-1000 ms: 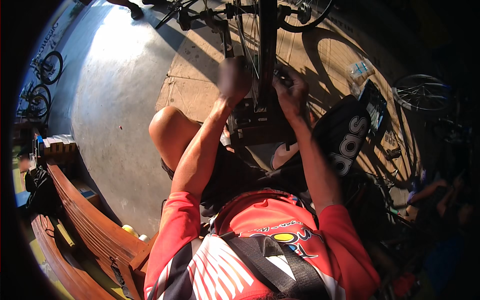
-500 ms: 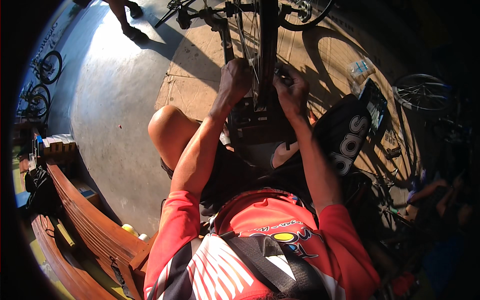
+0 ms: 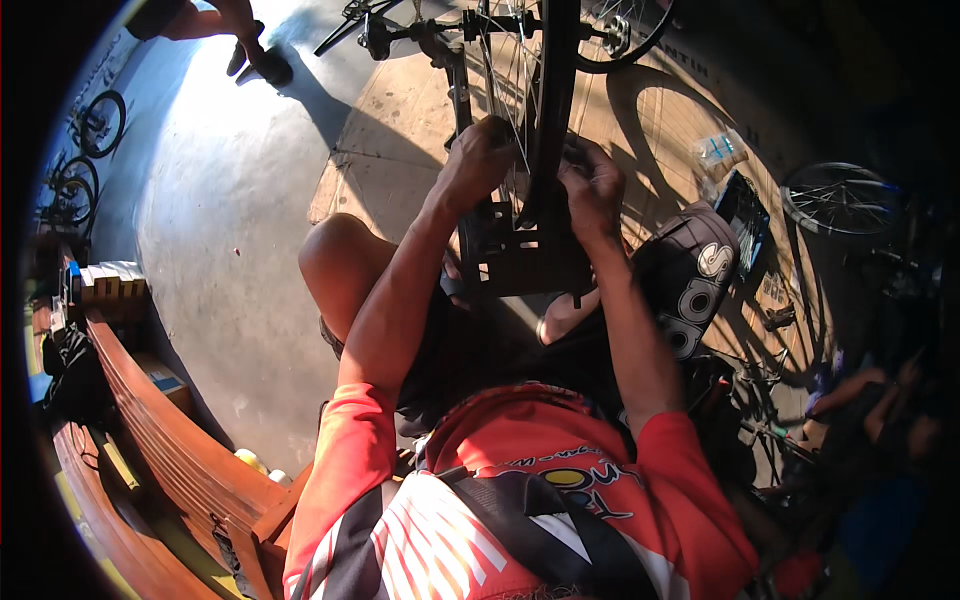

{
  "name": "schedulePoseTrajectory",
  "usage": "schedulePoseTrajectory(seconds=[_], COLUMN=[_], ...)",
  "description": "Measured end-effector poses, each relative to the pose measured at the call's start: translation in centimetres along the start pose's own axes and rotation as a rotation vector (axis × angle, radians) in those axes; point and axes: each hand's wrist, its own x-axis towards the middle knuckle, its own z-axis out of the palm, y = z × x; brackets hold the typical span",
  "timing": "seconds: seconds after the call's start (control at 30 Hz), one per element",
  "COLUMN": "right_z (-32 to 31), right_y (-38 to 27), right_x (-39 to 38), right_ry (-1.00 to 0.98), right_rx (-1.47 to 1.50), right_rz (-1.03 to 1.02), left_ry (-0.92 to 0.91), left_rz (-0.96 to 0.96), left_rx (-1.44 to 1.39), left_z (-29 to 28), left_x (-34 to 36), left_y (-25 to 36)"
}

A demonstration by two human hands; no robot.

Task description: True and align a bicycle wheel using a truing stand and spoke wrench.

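- A bicycle wheel (image 3: 557, 100) is standing nearly edge-on in front of the seated person, mounted over a black truing stand (image 3: 512, 272).
- Its long axis is running away from the person, leaning slightly right toward the far end, which is passing out at the top edge; its near end is pointing back between the forearms.
- The hub axle (image 3: 505, 28) is lying crosswise, left to right.
- The left hand (image 3: 483, 158) is resting just left of the spokes (image 3: 527, 95), fingers curled nearly closed; whether they are gripping anything, one cannot tell.
- The right hand (image 3: 594, 192) is sitting just right of the rim, fingers bent inward; their hold is hidden in shadow.
- A cardboard sheet (image 3: 400, 190) is lying underneath.
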Motion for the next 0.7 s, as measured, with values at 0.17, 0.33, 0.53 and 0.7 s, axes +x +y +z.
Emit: schedulePoseTrajectory(seconds=[0.17, 0.33, 0.53, 0.7], right_z=[-0.2, 0.0, -0.9, -1.5], right_y=[-1.3, -2.0, -2.6, -2.2], right_x=[-1.1, -2.2, -0.9, -0.4], right_ry=[-0.060, -0.224, -0.361, -0.493], right_rx=[-0.105, -0.338, 0.215, 0.598], right_rz=[0.070, 0.107, 0.500, 0.666], left_ry=[-0.050, -0.063, -0.081, -0.081], left_rz=[-0.043, -0.077, -0.089, -0.059], left_rx=[-0.315, -0.413, -0.577, -0.617], left_z=[-0.8, -1.3, -1.2, -1.6], left_x=[-1.0, -1.2, -0.9, -0.9], left_y=[2.7, 3.7, 3.1, 4.3])
